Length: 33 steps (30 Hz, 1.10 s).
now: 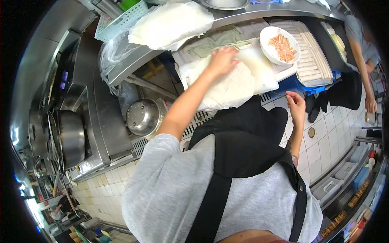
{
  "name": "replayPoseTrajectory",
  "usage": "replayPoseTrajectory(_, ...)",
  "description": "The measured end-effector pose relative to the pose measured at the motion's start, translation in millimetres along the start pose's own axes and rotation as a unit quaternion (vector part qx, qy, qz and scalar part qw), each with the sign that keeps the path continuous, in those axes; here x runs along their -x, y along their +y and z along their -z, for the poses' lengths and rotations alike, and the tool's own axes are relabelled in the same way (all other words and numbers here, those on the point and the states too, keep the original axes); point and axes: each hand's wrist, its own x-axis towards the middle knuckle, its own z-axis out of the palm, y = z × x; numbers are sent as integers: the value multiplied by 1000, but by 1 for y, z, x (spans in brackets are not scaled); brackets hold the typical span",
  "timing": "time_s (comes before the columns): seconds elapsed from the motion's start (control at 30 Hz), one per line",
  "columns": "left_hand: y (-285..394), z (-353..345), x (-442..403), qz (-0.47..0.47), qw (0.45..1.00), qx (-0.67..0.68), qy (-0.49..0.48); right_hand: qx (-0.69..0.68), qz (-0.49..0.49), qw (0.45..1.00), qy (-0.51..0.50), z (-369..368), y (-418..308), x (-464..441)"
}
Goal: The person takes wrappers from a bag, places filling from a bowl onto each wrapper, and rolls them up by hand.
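Observation:
My left hand (223,60) reaches over the white cutting board (265,75), its fingers apart at the far edge of a round stack of thin, pale wrapper sheets (229,87). Just beyond the fingers lies a crumpled green cloth (216,42). My right hand (296,106) is off the board's near right side, its fingers curled together with nothing visible in them. A white bowl (298,48) of chopped pinkish filling (282,47) stands at the board's right end. Beside it, a tray (320,83) holds rows of pale rolls (310,60).
More pale sheets (172,22) are piled on the steel counter (133,62), by a clear plastic bag (117,50). A metal bowl (142,117) sits low on the left, near a large pot (71,137). Another person's arm (366,83) hangs at the right.

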Motion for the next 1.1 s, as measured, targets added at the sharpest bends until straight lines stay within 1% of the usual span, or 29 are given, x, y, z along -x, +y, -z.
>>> replayPoseTrajectory(0.07, -26, 6, -11, -16, 1000, -18, -16, -1, -12, 1000, -9, 3, -1, 5)
replayPoseTrajectory(0.17, -43, -2, -15, -16, 998, 12, -62, -9, -38, 999, -1, -1, 3, 12)
replayPoseTrajectory(0.27, -31, 10, -16, 16, 991, -23, -127, -32, -41, 998, -41, -4, 8, 18)
replayPoseTrajectory(0.3, -21, 18, -14, -30, 993, -36, -111, -37, -40, 997, -57, -7, 6, 19)
replayPoseTrajectory(0.33, -8, 30, -8, -75, 992, -49, -93, -10, -56, 994, -93, -7, -8, 23)
replayPoseTrajectory(0.37, 4, 42, -4, -120, 988, -62, -75, -16, -32, 991, -132, -7, -18, 26)
replayPoseTrajectory(0.43, 23, 67, -5, -123, 983, 12, -135, -29, 14, 977, -210, -9, -34, 29)
replayPoseTrajectory(0.47, 33, 80, -4, -123, 977, 50, -165, -45, -2, 969, -243, -10, -44, 28)
replayPoseTrajectory(0.57, 81, 140, 5, -74, 964, 151, -207, -128, 115, 948, -267, -32, -66, 26)
replayPoseTrajectory(0.67, 85, 163, 8, -138, 942, 257, -164, -174, 114, 929, -306, -51, -67, 12)
replayPoseTrajectory(0.77, 84, 174, 14, -98, 904, 401, -109, -227, 155, 908, -317, -69, -81, 1)
replayPoseTrajectory(0.8, 81, 177, 17, -89, 903, 410, -97, -217, 148, 910, -321, -69, -85, -4)
replayPoseTrajectory(0.9, 79, 178, 38, -27, 908, 417, -8, -271, 115, 908, -300, -76, -96, -14)
replayPoseTrajectory(0.93, 73, 176, 46, 7, 936, 348, 42, -216, 147, 921, -289, -75, -107, -15)
replayPoseTrajectory(1.03, 68, 194, 81, 110, 940, 271, 176, -225, 116, 938, -239, -87, -108, -20)
replayPoseTrajectory(1.07, 74, 203, 86, 106, 957, 187, 193, -221, 108, 937, -247, -88, -103, -22)
replayPoseTrajectory(1.1, 80, 204, 87, 89, 967, 151, 187, -222, 90, 939, -246, -90, -103, -21)
